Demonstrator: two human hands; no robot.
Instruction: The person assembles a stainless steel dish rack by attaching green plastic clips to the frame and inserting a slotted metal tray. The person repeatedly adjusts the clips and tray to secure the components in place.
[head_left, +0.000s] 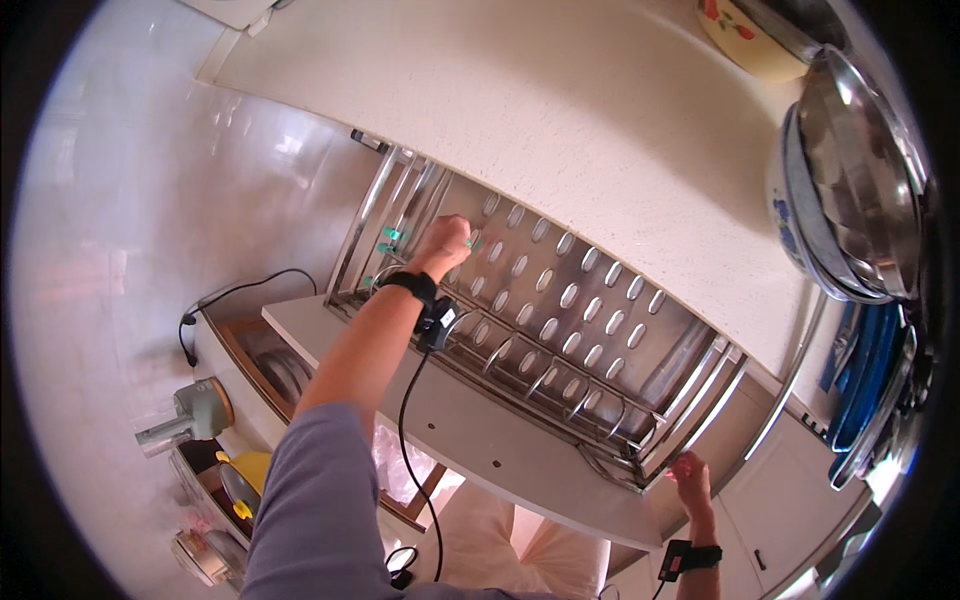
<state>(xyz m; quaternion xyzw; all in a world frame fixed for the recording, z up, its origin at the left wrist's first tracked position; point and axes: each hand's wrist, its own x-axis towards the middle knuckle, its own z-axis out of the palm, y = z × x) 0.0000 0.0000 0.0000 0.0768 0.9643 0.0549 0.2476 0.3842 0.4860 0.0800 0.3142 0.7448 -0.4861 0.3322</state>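
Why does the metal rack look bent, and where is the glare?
Head view: the fisheye lens bows the straight rails of the rack and rings the picture in black; daylight glares off the tiled wall and the steel bowls; the left hand on the rack is sharp, the right hand at its corner glows pink against bright light below.
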